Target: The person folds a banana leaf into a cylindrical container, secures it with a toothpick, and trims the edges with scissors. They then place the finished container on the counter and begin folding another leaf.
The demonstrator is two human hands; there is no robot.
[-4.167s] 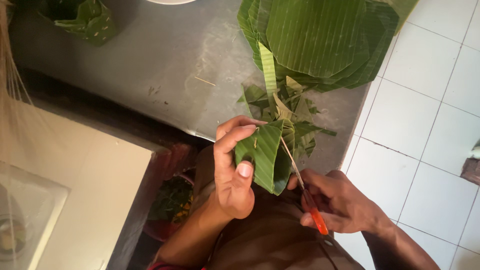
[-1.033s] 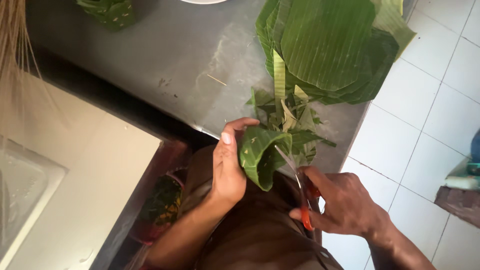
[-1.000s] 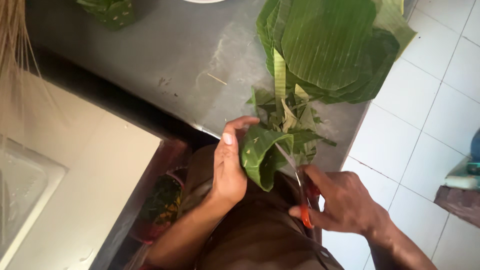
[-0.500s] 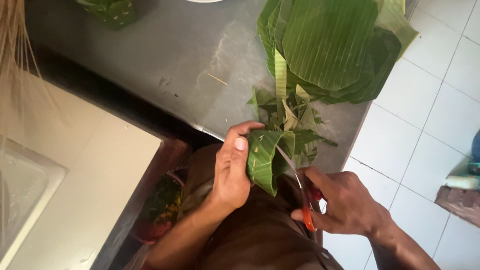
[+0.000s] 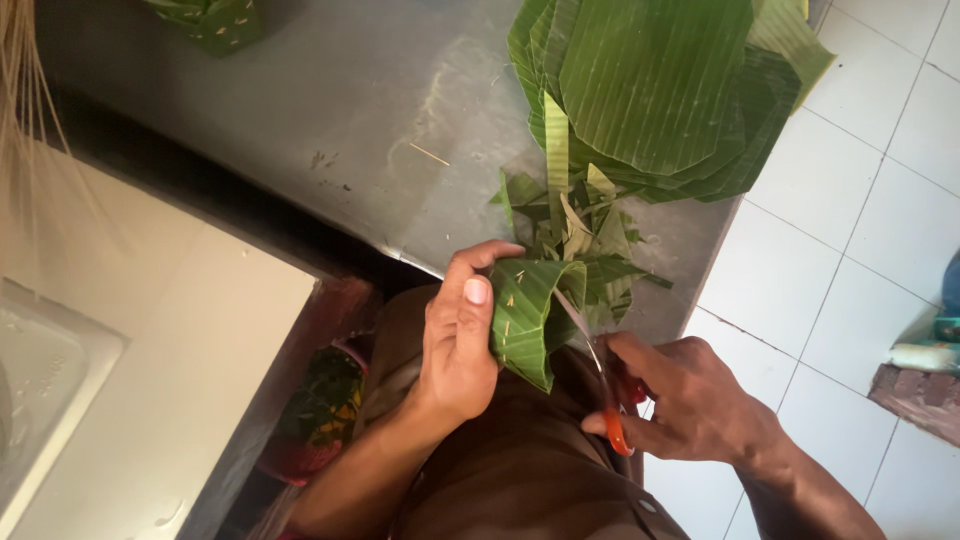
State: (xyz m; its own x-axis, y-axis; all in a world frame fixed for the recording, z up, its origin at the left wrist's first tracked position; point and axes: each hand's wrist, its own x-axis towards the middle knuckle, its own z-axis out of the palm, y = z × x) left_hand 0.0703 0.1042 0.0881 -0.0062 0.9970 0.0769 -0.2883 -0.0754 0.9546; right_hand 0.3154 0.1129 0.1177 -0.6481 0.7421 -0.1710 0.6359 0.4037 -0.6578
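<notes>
L hand (image 5: 460, 335) is clamped on a folded green leaf cup (image 5: 528, 318), thumb flat on its outer face, fingers curled over the top edge. R hand (image 5: 690, 400) is closed round orange-handled scissors (image 5: 598, 385); blades reach up to the cup's R edge, touching it. Just beyond both hands: a heap of leaf trimmings (image 5: 580, 215) on a grey metal tabletop (image 5: 330, 130). Further past that, 1 stack of cut leaf pieces (image 5: 660, 90).

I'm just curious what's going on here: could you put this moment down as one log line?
left hand: holds folded leaf piece | right hand: grips orange-handled scissors, blades at leaf edge | behind: leaf stack, leaf scraps on grey slab
</notes>
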